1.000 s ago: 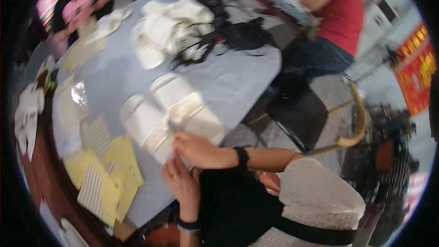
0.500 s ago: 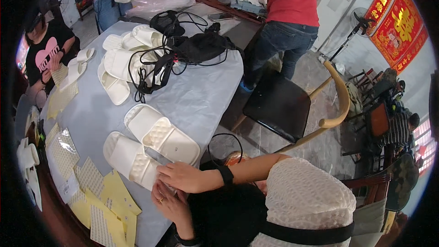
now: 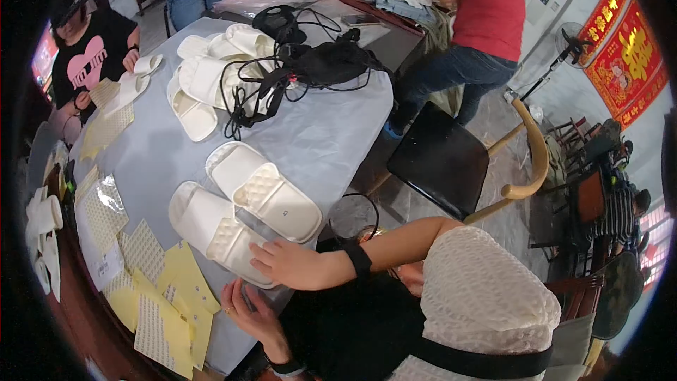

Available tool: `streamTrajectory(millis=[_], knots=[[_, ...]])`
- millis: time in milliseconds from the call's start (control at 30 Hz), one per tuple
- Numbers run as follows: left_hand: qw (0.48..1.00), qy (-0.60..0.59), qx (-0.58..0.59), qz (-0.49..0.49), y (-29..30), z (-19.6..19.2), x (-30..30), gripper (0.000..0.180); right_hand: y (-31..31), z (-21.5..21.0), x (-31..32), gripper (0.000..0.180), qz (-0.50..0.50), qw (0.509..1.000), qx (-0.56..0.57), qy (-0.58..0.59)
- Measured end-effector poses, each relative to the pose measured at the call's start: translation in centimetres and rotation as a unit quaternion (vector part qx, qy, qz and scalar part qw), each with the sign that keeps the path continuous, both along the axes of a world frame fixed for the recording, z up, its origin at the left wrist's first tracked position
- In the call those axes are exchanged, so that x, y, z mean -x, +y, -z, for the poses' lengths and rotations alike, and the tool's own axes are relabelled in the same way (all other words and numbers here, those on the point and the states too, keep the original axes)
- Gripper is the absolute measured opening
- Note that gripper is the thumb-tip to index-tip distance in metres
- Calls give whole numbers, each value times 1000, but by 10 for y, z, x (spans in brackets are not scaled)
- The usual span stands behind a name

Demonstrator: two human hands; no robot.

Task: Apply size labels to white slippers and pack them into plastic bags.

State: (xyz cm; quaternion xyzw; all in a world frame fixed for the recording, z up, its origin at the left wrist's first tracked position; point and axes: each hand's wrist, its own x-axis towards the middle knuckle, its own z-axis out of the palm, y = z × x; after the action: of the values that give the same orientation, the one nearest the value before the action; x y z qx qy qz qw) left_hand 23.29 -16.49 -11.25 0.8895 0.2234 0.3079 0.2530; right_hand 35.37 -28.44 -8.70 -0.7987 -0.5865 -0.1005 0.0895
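Two cream slippers lie side by side on the grey table (image 3: 331, 134). My right hand (image 3: 289, 264), with a black wristband, rests flat on the end of the nearer slipper (image 3: 211, 229), fingers spread. The other slipper (image 3: 264, 194) lies just beyond it, untouched. My left hand (image 3: 254, 314), wearing a ring, sits at the table's edge just below that same slipper end, fingers loosely apart; I see nothing in it.
Yellow sheets (image 3: 176, 303) and dotted sticker sheets (image 3: 106, 212) lie left of my hands. A heap of slippers (image 3: 204, 77) and black cables (image 3: 317, 63) sit farther back. A black chair (image 3: 441, 159) stands on the right. A person in black (image 3: 88, 56) and one in red (image 3: 486, 14) work nearby.
The view has swung and drawn closer to the pair of slippers. My right hand has settled flat onto the nearer slipper, and my left hand stays just below it at the table's edge.
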Motion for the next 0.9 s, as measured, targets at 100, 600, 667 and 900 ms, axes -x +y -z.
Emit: streamTrajectory(millis=[100,600,667,900], knots=[[998,-26,-46,-45,12,12,7,18,10,-41,-26,38,-85,953,137,258],[997,19,-63,-27,5,5,-2,33,49,-29,-97,61,-11,922,100,373],[996,36,-74,-13,3,13,-4,32,60,-10,-98,66,22,925,97,368],[994,35,-102,-34,2,11,-6,32,56,-37,-77,63,-14,936,-73,343]])
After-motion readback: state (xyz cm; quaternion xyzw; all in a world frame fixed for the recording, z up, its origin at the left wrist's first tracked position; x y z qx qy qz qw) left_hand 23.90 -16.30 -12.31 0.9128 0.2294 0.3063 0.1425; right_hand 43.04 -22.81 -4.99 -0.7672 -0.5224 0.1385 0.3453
